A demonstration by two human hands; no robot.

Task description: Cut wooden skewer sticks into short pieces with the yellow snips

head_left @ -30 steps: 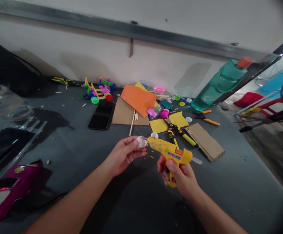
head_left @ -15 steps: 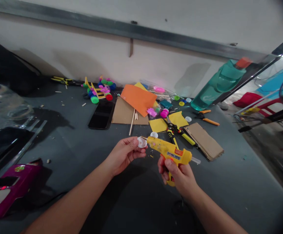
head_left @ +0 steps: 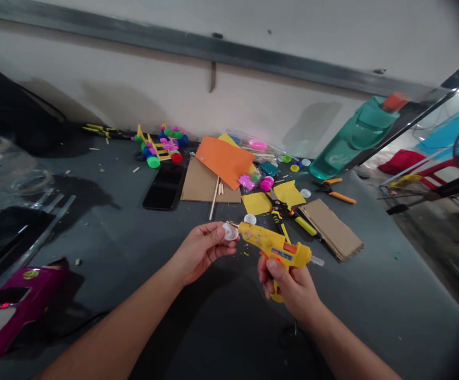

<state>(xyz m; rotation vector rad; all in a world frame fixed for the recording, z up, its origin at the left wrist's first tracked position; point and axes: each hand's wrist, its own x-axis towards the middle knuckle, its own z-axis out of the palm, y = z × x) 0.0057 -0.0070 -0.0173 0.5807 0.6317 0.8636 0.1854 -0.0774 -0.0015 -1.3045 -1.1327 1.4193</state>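
Observation:
Pinched between the fingers of my left hand (head_left: 203, 250) is a white bottle cap (head_left: 230, 232), its hollow side towards me. My right hand (head_left: 287, 279) is wrapped round the handle of a yellow hot glue gun (head_left: 275, 245), whose red light is lit. The gun's metal nozzle is at the cap's rim; whether it touches cannot be made out. A clear glue stick (head_left: 317, 260) pokes out of the gun's back end. Another white cap (head_left: 249, 218) lies on the table just beyond the nozzle.
Behind my hands lie cardboard (head_left: 198, 182), orange paper (head_left: 225, 161), yellow-handled cutters (head_left: 290, 214) and folded cardboard (head_left: 332, 229). A phone (head_left: 165, 186) and colourful toy pieces (head_left: 160, 148) are further left. A green bottle (head_left: 352, 140) stands back right; a purple device (head_left: 19, 301) sits front left.
The glue gun has shifted very slightly, its nozzle now a little further over the cap. My left hand has stayed almost still.

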